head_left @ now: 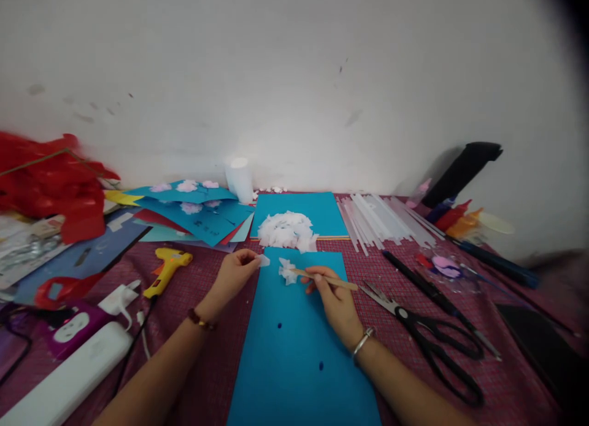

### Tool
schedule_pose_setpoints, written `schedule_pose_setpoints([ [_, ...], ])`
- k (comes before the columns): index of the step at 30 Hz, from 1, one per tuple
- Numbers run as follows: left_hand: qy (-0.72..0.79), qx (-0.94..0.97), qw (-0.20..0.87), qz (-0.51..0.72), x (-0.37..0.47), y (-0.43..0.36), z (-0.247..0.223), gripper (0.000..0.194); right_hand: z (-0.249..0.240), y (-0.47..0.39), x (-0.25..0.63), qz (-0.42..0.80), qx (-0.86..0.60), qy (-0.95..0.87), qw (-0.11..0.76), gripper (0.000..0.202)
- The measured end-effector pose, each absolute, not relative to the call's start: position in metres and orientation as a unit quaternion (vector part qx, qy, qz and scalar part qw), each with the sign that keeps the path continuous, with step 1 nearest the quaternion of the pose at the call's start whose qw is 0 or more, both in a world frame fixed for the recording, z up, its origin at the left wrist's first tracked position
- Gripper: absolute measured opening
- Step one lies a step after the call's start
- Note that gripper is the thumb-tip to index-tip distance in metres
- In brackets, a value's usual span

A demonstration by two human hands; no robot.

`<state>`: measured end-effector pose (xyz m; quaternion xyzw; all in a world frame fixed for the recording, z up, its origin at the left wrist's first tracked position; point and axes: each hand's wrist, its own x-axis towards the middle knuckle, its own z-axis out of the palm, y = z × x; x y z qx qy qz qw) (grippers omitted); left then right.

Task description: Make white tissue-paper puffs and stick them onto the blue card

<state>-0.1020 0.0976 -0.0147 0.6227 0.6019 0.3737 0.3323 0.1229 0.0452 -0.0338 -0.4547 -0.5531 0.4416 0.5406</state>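
Note:
My left hand (239, 272) pinches a small white tissue paper piece (264, 261) at the left edge of a blue sheet (294, 346). A thin wooden stick (331, 281) is gripped in my right hand (332, 297), pen-like. Its tip touches or lies just beside a crumpled white tissue paper cluster (288, 271) on the sheet's upper part. Two dark blue dots (279, 325) mark the sheet lower down. Just beyond, a heap of white paper pieces (286, 229) rests on a stack of blue sheets (299, 204).
Scissors (427, 334) and a dark pen-like tool (437, 297) lie at right, with translucent glue sticks (381, 220) behind. A yellow glue gun (168, 269), a white power strip (69, 377) and blue sheets with paper flowers (197, 214) are at left. A wall (294, 94) closes off the back.

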Motion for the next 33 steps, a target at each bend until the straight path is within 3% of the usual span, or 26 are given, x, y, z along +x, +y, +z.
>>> schedule_pose_setpoints([
  [4,0.615,0.737,0.042,0.276,-0.103,0.093,-0.022,0.021,-0.030,0.038,0.118,0.379,-0.437,-0.659,0.481,0.024],
  [8,0.589,0.788,-0.069,0.163,-0.096,0.085,-0.021,0.018,-0.033,0.036,0.112,0.314,-0.415,-0.739,0.427,0.023],
  [12,0.587,0.799,-0.023,0.128,-0.091,0.083,-0.027,0.017,-0.034,0.037,0.110,0.291,-0.410,-0.749,0.431,0.024],
  [19,0.571,0.795,0.083,0.186,-0.097,0.085,-0.028,0.019,-0.032,0.038,0.114,0.294,-0.455,-0.710,0.450,0.024],
  [27,0.601,0.673,0.246,0.355,-0.078,0.086,-0.031,0.010,-0.035,0.045,0.116,0.390,-0.510,-0.599,0.479,0.025],
  [33,0.575,0.707,0.264,0.316,-0.066,0.081,-0.033,0.010,-0.033,0.048,0.117,0.402,-0.505,-0.589,0.486,0.024],
])
